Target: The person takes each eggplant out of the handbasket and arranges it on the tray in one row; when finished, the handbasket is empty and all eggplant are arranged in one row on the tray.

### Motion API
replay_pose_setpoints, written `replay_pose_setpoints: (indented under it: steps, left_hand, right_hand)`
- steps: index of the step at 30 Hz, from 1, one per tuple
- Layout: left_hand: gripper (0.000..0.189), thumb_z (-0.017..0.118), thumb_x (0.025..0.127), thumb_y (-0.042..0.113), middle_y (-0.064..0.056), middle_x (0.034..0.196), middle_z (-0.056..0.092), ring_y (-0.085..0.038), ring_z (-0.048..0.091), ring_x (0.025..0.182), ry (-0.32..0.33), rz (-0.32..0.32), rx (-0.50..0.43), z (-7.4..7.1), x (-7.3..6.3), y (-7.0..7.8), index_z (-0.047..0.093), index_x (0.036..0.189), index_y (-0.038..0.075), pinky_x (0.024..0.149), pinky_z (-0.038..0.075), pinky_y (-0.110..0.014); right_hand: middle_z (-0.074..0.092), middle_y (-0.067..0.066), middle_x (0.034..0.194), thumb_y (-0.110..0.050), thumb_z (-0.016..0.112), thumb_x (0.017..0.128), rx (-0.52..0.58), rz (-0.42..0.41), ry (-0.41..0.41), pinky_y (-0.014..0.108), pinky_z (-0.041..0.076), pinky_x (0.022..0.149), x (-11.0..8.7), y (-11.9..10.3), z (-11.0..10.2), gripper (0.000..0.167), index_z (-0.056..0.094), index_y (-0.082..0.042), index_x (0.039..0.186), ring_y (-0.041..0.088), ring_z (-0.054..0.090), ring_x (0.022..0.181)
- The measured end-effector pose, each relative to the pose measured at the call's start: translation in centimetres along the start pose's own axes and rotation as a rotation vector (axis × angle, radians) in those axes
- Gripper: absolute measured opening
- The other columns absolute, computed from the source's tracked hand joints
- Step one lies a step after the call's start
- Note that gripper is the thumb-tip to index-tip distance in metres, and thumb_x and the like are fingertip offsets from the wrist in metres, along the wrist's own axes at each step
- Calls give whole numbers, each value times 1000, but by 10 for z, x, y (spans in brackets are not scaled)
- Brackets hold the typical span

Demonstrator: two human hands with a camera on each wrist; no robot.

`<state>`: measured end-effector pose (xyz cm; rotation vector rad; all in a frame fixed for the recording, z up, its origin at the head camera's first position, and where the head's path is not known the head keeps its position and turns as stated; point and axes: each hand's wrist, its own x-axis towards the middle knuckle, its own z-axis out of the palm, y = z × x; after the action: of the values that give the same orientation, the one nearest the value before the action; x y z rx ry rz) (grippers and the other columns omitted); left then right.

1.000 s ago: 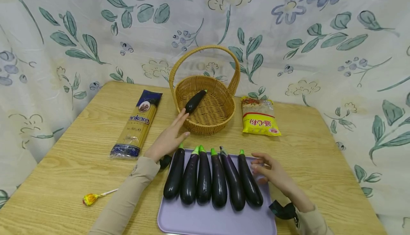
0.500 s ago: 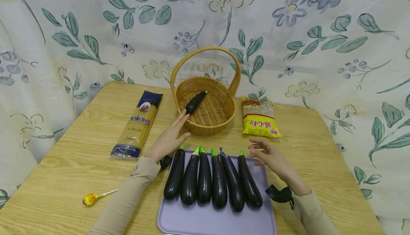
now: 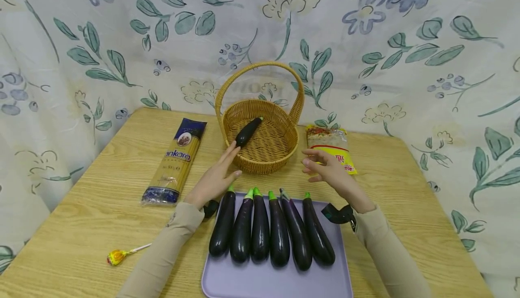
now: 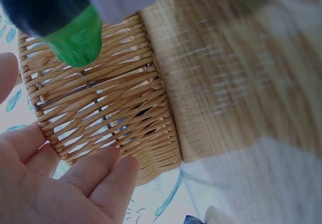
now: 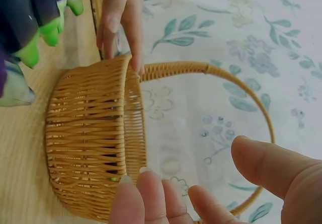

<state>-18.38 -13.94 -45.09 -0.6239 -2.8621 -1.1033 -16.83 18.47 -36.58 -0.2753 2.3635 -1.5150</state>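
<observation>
A wicker basket [image 3: 260, 165] with a tall arched handle stands at the back of the table, one dark eggplant [image 3: 248, 132] lying inside it. My left hand [image 3: 215, 178] rests its fingertips on the basket's near left rim, fingers fairly straight. In the left wrist view those fingers [image 4: 95, 171] lie along the woven wall, and a green eggplant stem [image 4: 83, 40] hangs into the top corner. My right hand [image 3: 335, 174] is in the air right of the basket, fingers loosely bent and holding nothing. Several eggplants [image 3: 260, 235] lie side by side on a lilac tray [image 3: 276, 282].
A pack of spaghetti [image 3: 174, 162] lies left of the basket. To the right is a yellow pasta bag [image 3: 331, 142], partly covered by my right hand. A lollipop [image 3: 118, 256] lies at the front left. A floral curtain [image 3: 162, 63] hangs behind the table.
My right hand has moved forward and left, from beside the tray's rightmost eggplant to near the basket's right side. My left hand stays at the rim.
</observation>
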Motion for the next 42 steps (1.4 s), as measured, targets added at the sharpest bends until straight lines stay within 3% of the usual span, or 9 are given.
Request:
replay_pose_setpoints:
  steps: [4,9,15,20,28,35,42]
  left_hand:
    - [69,52,100,31,12,164,-6,-36,30,144,3,-2,-2,1,-1,-1,14,157,20,112,33,-57]
    - [69,53,100,29,12,164,-5,-36,31,144,6,-10,-12,1,-1,-1,15,157,20,112,33,-58]
    - [70,53,100,28,13,164,-5,-36,32,143,9,-13,-12,1,-1,-3,15,157,20,111,34,-58]
    - [70,53,100,30,13,163,-6,-37,33,142,9,-8,-8,0,-1,-4,14,157,20,110,36,-58]
    - [70,53,100,30,12,164,-5,-37,34,142,11,-2,-9,-1,-2,-3,14,157,20,109,37,-58]
    - [69,52,100,31,12,164,-4,-35,33,143,3,-2,-6,-1,-1,-1,14,157,20,110,37,-57]
    - [69,52,100,32,13,164,-5,-36,35,142,-2,-10,-12,-1,-1,1,13,157,22,109,38,-58]
  right_hand:
    - [47,21,132,-32,50,101,29,27,-11,35,57,89,11,-4,0,57,34,-5,149,42,50,125]
    - [46,22,136,-31,49,102,40,30,-15,46,54,95,21,-9,2,57,33,-4,149,40,51,123]
    - [42,25,142,-26,48,103,67,32,-17,45,55,95,31,-13,4,53,34,-7,150,39,52,123]
    - [41,24,145,-27,48,102,79,32,-23,52,50,100,40,-19,5,52,35,-9,149,32,54,120]
    - [40,21,147,-23,50,102,109,46,-39,57,44,105,60,-30,9,52,34,-10,150,41,45,132]
    - [43,15,147,-25,51,101,42,84,-31,51,48,102,77,-38,12,51,37,-12,148,36,48,130]
    - [39,16,150,-25,51,101,69,115,-32,53,45,106,92,-40,15,53,35,-11,149,37,43,135]
